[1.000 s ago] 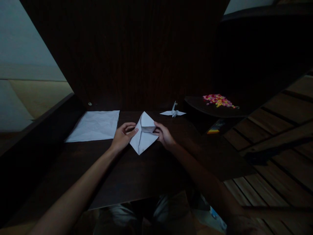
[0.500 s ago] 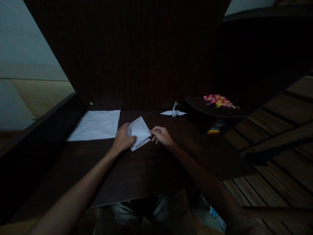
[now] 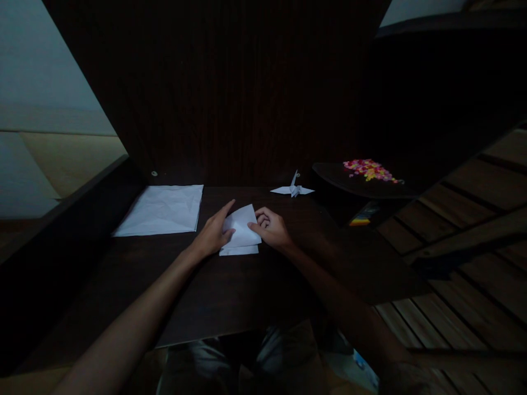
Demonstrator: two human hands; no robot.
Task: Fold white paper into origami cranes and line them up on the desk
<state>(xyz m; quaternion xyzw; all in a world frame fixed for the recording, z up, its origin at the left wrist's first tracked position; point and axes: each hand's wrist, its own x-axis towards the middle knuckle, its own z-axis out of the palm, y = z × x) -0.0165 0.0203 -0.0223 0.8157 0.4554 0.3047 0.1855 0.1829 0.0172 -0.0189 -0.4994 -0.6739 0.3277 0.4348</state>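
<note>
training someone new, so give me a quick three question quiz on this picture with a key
1. True or false: the left hand and the right hand both touch the folded paper.
2. Which is nearer the right hand: (a) the paper crane or (b) the flat white paper?
3. Fill in: the colourful pieces lie on a dark, raised ____.

Key: 1. true; 2. a; 3. shelf

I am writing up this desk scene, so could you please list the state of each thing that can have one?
Folded paper: layered, touched by both hands
Left hand: thumb on the paper, fingers extended
Right hand: thumb on the paper, fingers curled
Origami crane: folded into shape, wings spread
White paper at left: lying flat, creased
Small coloured pieces: loosely heaped
</note>
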